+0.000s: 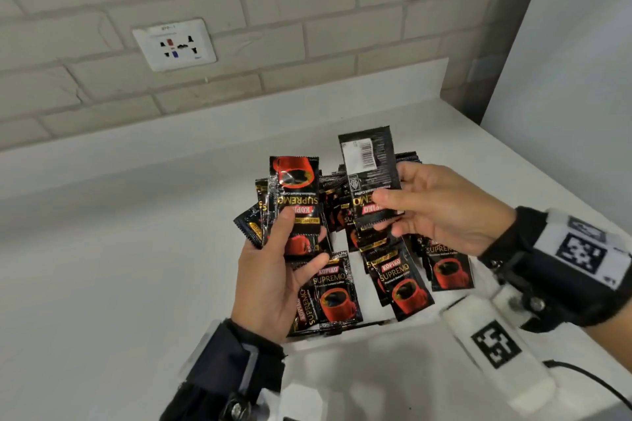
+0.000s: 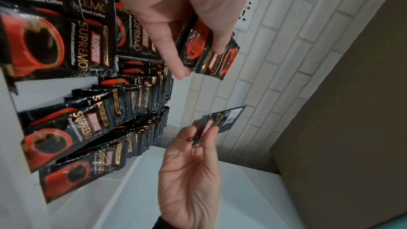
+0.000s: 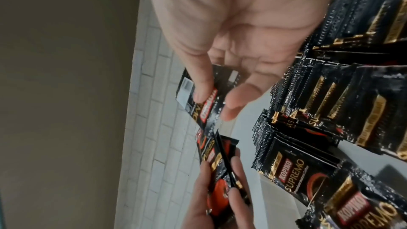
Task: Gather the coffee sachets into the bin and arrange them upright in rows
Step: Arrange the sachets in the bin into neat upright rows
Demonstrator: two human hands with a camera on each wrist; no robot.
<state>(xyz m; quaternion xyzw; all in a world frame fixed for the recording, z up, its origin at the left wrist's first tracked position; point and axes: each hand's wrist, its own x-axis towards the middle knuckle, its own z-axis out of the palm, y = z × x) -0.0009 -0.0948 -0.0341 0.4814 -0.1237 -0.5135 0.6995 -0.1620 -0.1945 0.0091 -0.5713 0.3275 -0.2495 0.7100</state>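
Both hands over bin [image 1: 345,340] w/ sachet rows [image 1: 403,280] leaning. L hand [image 1: 273,287] fingers clamped on small stack [image 1: 295,196], R hand [image 1: 441,212] pinching one sachet [image 1: 371,167] — long axes upright, directly above rows, R nearer gap.

Head view looks down – 2 wrist views close, sharing sachets [image 1: 407,284]

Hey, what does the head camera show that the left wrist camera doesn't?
Only the head view shows the black wrist straps with printed marker tags and the barcode on the back of the sachet pinched by the right hand. Only the left wrist view shows the brown panel. Both show the left hand gripping black-and-red coffee sachets, and the white wall socket.
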